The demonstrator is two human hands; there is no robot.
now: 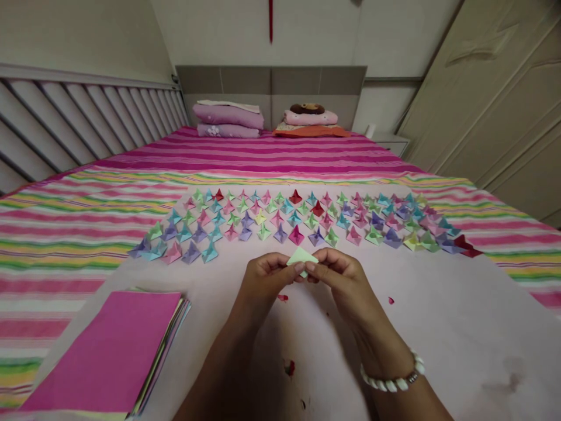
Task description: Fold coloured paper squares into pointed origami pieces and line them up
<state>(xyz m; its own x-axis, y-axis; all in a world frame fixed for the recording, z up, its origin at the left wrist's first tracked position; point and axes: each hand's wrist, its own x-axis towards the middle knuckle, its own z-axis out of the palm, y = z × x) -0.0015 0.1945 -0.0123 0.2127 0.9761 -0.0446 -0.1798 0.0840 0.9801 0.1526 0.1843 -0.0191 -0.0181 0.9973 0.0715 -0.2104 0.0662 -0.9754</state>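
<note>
Between my two hands is a small pale green piece of folded paper [301,257], its pointed corner facing away from me. My left hand [272,272] pinches its left side, with the thumb on the near edge. On the other side, my right hand [335,270] pinches it the same way, and the two thumb tips nearly meet. Just beyond my fingers stand rows of small folded paper boats [296,235] in pink, green, blue, purple and red. The fingers beneath the folded paper are partly hidden.
A stack of coloured paper sheets [105,351], magenta on top, lies at the near left of the pale board [438,327]. Small red scraps [391,300] are scattered about. The board rests on a striped bedspread [48,257]. Folded bedding [228,120] sits by the headboard.
</note>
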